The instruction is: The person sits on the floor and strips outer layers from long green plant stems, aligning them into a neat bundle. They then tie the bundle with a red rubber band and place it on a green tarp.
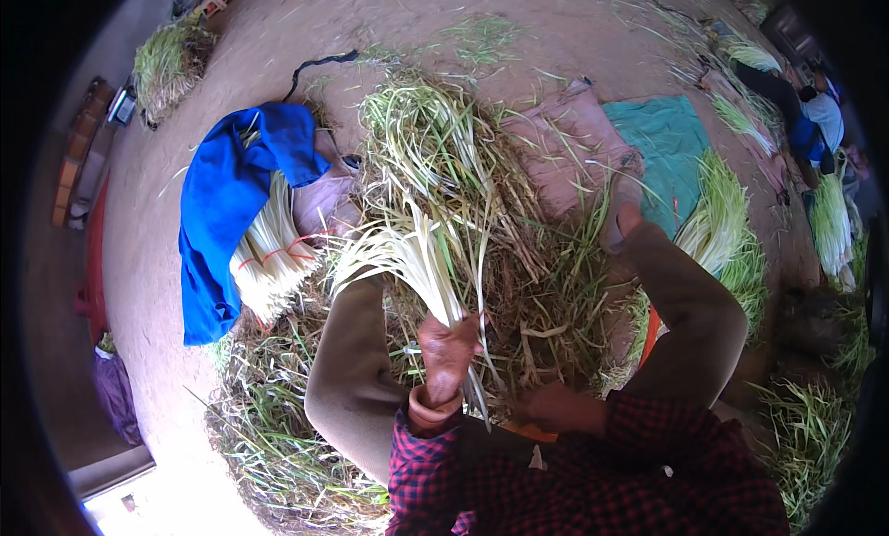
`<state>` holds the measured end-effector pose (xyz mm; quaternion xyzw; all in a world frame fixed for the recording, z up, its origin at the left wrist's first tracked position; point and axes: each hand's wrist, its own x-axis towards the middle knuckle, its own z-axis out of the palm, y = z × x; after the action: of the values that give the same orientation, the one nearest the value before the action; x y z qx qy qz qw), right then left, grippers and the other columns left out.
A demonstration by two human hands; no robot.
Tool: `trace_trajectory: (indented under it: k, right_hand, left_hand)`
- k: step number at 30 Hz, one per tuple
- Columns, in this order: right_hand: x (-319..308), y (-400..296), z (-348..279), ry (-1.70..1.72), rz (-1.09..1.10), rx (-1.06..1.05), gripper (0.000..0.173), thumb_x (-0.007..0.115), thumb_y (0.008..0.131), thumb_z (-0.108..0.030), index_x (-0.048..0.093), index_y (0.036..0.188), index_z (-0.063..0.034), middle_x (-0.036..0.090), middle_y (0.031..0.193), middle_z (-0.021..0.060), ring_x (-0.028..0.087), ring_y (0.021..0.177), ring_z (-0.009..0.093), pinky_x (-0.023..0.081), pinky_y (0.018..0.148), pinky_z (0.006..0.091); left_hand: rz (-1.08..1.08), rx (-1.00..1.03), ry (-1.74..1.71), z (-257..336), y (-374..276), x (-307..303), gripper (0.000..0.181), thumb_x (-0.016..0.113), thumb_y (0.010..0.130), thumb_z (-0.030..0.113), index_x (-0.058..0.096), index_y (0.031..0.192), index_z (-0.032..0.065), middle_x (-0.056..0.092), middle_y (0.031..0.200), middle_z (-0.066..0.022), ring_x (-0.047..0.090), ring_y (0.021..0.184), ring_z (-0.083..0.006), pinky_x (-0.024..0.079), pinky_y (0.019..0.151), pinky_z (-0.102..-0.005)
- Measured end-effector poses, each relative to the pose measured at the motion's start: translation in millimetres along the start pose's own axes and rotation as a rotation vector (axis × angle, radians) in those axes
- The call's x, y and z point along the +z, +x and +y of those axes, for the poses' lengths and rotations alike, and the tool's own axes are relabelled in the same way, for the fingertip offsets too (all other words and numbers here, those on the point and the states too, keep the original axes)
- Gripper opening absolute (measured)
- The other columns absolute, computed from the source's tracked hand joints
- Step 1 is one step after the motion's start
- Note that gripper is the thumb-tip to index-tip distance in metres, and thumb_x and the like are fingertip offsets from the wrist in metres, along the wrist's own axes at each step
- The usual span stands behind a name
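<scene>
My left hand [448, 352] is closed around a small bunch of pale blanched stalks [434, 272] that look like garlic chives. Their tips fan out and droop to the left, while a few loose ends show below the fist. My right hand [559, 409] is blurred, low and to the right of the left hand, close to the stalk ends. Its fingers cannot be made out, nor whether they hold anything. In front of both hands lies a heap of untrimmed green and yellow stalks [430, 140] with brown, dry bases.
Bundles tied with red bands [271, 258] lie at left, partly under a blue cloth [226, 189]. At right, more green-white stalks [719, 216] rest beside a teal cloth [660, 147]. Plant litter [292, 411] surrounds my legs. Another person [823, 119] sits at far right.
</scene>
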<state>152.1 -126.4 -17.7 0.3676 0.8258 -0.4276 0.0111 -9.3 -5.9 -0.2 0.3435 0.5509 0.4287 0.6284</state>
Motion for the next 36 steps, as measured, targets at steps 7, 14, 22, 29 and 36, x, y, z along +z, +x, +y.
trace_trajectory:
  k: [7,14,22,29,36]
  right_hand:
    - [32,-44,84,0.214,0.256,0.089,0.02,0.055,0.078,-0.016,0.059,0.095,-0.0066,0.058,0.075,0.0127,0.057,0.064,0.028,0.045,0.055,0.0421]
    - [-102,51,45,0.314,0.899,0.36,0.02,0.063,0.082,-0.023,0.063,0.086,-0.0038,0.061,0.076,0.0069,0.056,0.059,0.016,0.045,0.053,0.0295]
    - [-88,74,42,1.445,1.019,0.449,0.013,0.068,0.076,-0.022,0.063,0.081,-0.0102,0.061,0.076,-0.0014,0.052,0.068,0.005,0.038,0.062,0.0198]
    - [-101,22,88,1.671,1.358,0.224,0.01,0.059,0.084,-0.014,0.062,0.085,-0.005,0.062,0.078,0.0019,0.054,0.067,0.006,0.046,0.057,0.0208]
    - [-140,-44,117,1.601,1.733,0.31,0.012,0.053,0.086,-0.016,0.058,0.09,-0.0067,0.06,0.077,0.0032,0.054,0.065,0.011,0.044,0.059,0.0226]
  left_hand:
    - [-0.033,0.003,-0.031,5,-1,9,0.014,0.06,0.076,-0.006,0.053,0.077,0.0051,0.055,0.06,-0.0001,0.047,0.042,-0.0054,0.038,0.036,-0.0183]
    - [-0.064,-0.023,0.013,-1,-1,4,0.012,0.06,0.077,-0.005,0.054,0.08,0.0038,0.058,0.064,-0.0019,0.049,0.044,-0.0056,0.039,0.037,-0.0178]
    - [-0.058,-0.113,0.015,-4,-1,2,0.011,0.057,0.077,-0.004,0.052,0.083,0.0037,0.063,0.069,-0.0078,0.049,0.042,-0.0059,0.036,0.034,-0.0175]
    - [-0.134,-0.047,-0.001,-14,-4,-4,0.006,0.054,0.075,-0.003,0.052,0.078,0.0022,0.061,0.066,-0.008,0.048,0.041,-0.0088,0.038,0.035,-0.0196]
    - [-0.05,0.409,0.726,-39,4,-10,0.008,0.057,0.072,0.004,0.052,0.078,0.0012,0.056,0.06,-0.0121,0.051,0.045,-0.0229,0.04,0.04,-0.0318]
